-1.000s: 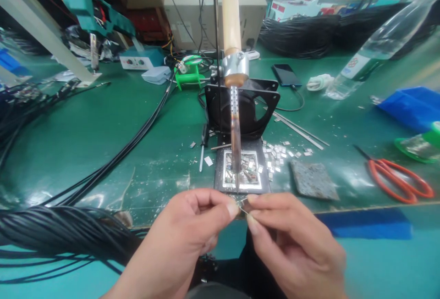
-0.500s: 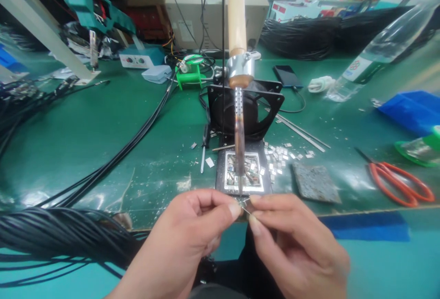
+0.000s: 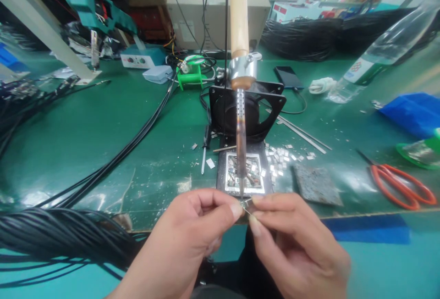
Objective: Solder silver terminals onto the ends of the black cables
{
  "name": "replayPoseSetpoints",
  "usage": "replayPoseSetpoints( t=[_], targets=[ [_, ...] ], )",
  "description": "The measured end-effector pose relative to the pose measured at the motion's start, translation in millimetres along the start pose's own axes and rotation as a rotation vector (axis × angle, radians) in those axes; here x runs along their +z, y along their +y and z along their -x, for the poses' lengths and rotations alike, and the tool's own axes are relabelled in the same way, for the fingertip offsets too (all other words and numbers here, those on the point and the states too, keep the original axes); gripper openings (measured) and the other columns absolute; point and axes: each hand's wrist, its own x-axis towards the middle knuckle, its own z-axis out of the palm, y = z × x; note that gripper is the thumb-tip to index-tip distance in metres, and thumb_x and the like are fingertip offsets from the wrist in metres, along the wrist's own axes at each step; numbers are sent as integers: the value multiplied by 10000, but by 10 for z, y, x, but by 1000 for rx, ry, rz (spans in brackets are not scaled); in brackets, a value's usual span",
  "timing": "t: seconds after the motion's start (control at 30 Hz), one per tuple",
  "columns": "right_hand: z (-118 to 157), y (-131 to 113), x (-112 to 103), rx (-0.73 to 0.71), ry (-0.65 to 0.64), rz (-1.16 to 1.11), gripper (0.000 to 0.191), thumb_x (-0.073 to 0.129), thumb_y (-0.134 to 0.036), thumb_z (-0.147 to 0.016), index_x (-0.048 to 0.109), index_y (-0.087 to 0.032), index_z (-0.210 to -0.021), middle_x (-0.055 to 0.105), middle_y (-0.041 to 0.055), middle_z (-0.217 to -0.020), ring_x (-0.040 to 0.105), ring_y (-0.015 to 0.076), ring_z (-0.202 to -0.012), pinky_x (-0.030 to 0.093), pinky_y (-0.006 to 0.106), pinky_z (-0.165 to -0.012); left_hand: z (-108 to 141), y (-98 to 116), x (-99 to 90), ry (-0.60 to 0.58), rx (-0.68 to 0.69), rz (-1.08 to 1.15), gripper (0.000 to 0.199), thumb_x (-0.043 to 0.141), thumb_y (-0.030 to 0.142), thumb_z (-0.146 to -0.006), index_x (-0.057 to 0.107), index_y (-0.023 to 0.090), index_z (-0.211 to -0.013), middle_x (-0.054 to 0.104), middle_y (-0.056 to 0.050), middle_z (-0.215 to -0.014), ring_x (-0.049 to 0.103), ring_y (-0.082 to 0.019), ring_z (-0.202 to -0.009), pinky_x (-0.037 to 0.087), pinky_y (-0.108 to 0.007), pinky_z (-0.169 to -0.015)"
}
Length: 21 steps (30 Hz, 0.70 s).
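Note:
My left hand (image 3: 202,221) pinches something small at its fingertips, too small to make out. Between the thumb and fingers of my right hand (image 3: 295,235) is a thin wire (image 3: 248,212), its far end close to my left fingertips. Right above them points the tip of a soldering iron (image 3: 241,152) with a wooden handle, clamped upright in a metal holder (image 3: 242,69). Behind the hands, a square white-rimmed tray (image 3: 227,188) of small metal parts lies on a dark plate. The exact contact at the iron's tip is hard to see.
A black fan (image 3: 220,113) stands behind the iron. Small metal plates (image 3: 280,157), a grey block (image 3: 318,184) and orange-handled scissors (image 3: 395,184) lie to the right. At left are a screwdriver (image 3: 205,145) and a thick bundle of black cables (image 3: 62,232). A clear bottle (image 3: 381,51) leans at back right.
The bench and the iron appear shifted very slightly right and down in the view. Both hands keep nearly the same pose and grip.

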Motion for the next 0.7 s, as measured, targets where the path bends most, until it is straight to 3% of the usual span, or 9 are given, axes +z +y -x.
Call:
replayPoseSetpoints(
  t=[0.7],
  targets=[
    [-54, 4, 27, 0, 2, -10, 222, 710, 40, -811, 735, -151, -920, 745, 30, -1001, 738, 98, -861, 623, 190, -756, -37, 52, 10, 7, 23, 2, 257, 799, 411, -810, 723, 182, -722, 450, 61, -573, 266, -113, -564, 212, -292, -537]
  ],
)
